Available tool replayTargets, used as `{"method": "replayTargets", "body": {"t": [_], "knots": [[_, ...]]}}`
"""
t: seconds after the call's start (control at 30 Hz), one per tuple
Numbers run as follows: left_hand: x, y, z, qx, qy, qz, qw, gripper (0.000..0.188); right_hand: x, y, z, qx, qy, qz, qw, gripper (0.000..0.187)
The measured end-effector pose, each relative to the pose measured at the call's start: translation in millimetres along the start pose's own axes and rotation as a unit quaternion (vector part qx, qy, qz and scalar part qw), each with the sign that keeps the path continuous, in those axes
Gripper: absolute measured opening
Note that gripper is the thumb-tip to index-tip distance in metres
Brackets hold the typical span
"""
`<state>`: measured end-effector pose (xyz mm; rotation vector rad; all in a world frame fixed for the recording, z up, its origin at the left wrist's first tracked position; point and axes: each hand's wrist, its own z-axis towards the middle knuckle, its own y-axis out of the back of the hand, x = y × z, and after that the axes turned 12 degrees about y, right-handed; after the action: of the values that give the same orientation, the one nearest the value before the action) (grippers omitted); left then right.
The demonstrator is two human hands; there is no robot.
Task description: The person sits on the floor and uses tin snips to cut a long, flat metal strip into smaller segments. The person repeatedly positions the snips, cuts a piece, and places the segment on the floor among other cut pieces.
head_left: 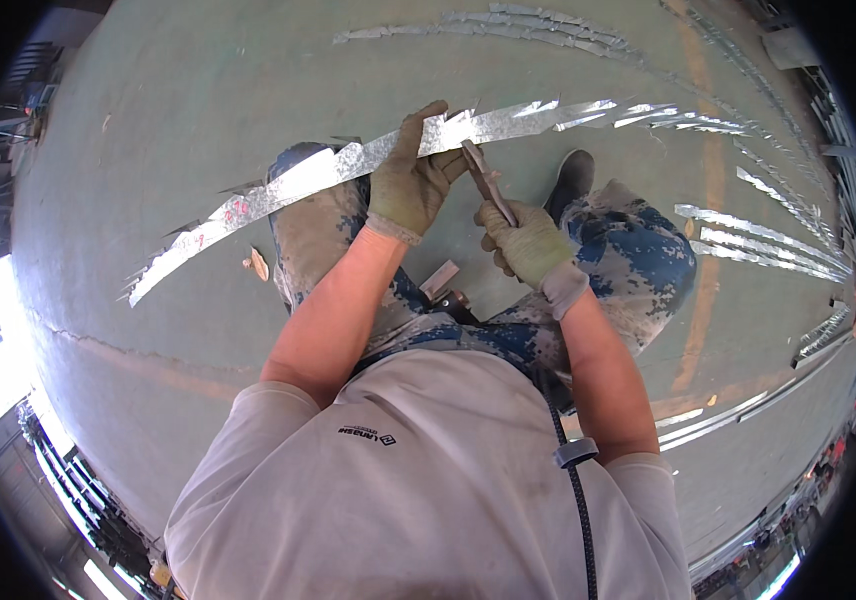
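A long shiny sheet-metal strip (333, 172), with cut, pointed tabs along its edges, lies across in front of me over my left knee. My left hand (410, 190), in a tan work glove, grips it near the middle, thumb and fingers around its width. In my gloved right hand (531, 245) is a narrow, rusty-brown hand tool (488, 182); its exact kind cannot be made out. The tool's far end is beside the strip's near edge, close to my left fingertips. Whether it touches the strip is unclear.
Similar metal strips (538, 30) lie at the far side, and more strips (763, 245) at the right. A small flat block (439, 279) shows between my legs. A dry leaf (259, 264) is on the green floor (168, 110). A dark cord (578, 490) hangs down my shirt.
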<state>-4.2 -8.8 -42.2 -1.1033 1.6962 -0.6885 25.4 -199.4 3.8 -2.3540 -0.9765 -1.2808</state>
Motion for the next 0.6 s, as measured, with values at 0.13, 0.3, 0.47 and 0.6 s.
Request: {"method": "replayTargets", "body": {"t": [0.13,0.3,0.47,0.6], "knots": [[-0.7,2.3,2.3,0.002,0.002,-0.005,1.000,0.051,-9.4,7.9,5.9,0.049,0.003,0.069,0.996,0.041],[-1.2,0.1,-2.2,-0.005,0.010,-0.008,1.000,0.052,-9.3,22.3,10.5,0.143,-0.007,0.173,0.974,0.044],[-1.3,6.2,0.2,-0.021,0.027,-0.014,0.999,0.054,-31.1,31.0,21.6,0.243,-0.046,0.409,0.878,0.047],[-1.2,5.4,2.7,-0.019,0.033,-0.013,0.999,0.055,-48.1,29.5,30.0,0.283,-0.023,0.448,0.848,0.047]]}}
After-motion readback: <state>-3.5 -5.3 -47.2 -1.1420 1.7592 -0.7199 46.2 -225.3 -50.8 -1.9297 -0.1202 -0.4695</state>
